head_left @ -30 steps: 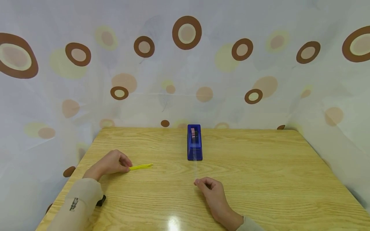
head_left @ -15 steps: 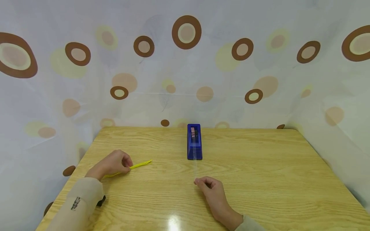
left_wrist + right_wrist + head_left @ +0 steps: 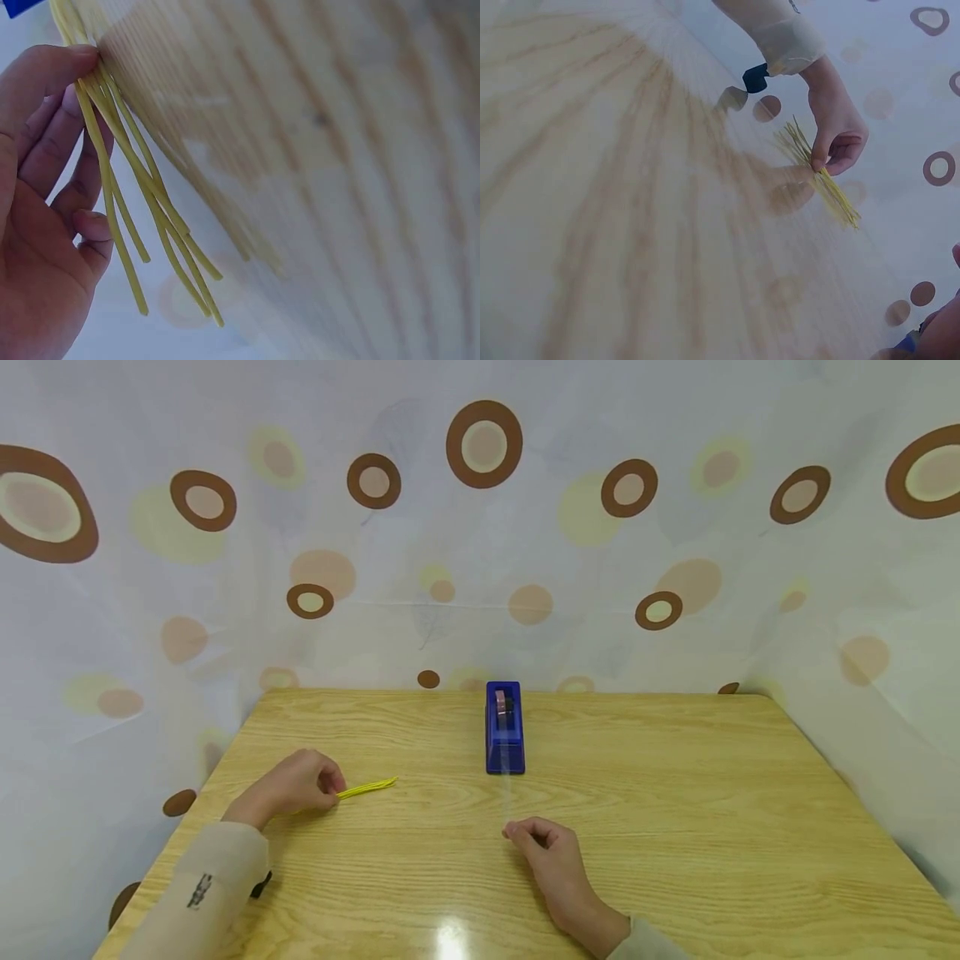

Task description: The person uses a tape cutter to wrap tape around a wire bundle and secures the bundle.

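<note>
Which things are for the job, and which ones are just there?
Seem to be for the job:
- yellow strands, pinched in the left grip
- clear tape, pinched in the right grip
- blue tape dispenser, which the tape stretches from

Just there:
- wooden table, underneath
- spotted backdrop, behind

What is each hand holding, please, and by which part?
The left hand pinches a bundle of thin yellow strands around its middle; the right hand pinches the free end of a clear tape strip running from the blue tape dispenser.
</note>
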Demonstrator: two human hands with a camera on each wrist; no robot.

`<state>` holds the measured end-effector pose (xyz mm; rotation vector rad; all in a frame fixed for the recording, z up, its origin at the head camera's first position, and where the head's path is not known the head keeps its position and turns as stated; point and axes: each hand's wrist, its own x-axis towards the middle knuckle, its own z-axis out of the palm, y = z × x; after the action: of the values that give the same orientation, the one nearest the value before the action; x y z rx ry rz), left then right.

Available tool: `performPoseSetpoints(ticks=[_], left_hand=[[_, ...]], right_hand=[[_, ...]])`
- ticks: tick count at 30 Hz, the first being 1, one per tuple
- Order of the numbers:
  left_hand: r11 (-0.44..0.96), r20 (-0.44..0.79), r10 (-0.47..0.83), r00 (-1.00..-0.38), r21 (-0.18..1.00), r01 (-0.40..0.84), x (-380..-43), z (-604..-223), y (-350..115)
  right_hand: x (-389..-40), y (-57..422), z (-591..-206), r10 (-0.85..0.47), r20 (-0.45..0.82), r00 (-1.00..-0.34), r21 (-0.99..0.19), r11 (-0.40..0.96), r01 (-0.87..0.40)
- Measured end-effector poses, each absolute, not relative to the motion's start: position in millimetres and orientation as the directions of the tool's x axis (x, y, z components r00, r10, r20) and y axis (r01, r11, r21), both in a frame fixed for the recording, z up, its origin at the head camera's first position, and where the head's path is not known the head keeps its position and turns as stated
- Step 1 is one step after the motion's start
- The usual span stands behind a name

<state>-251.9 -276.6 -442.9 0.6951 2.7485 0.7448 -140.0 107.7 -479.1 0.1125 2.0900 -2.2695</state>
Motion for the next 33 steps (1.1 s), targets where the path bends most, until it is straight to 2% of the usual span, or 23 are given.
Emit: performPoseSetpoints(ticks=[12,23,33], left_hand=[[0.753,-0.096,0.488,-0.868,0.549,0.363,-249.6,-441.4,-278.7],[0.719,-0.095,0.456,-0.885,0.625,0.303,-250.4,-441.3,-282.7],[0.738,-0.034,0.429,-0.903,0.59,0.328,-251.3,-442.8,-283.3]], right_hand=[[-141.5,106.3,-477.7,0.014,-0.101,-0.995,-0.993,-0.06,0.1],[-141.2,107.3,-479.9,0.015,-0.092,-0.996,-0.994,-0.068,0.091],[-140.0,107.2,-478.2,0.025,-0.087,-0.996,-0.995,-0.061,0.085]])
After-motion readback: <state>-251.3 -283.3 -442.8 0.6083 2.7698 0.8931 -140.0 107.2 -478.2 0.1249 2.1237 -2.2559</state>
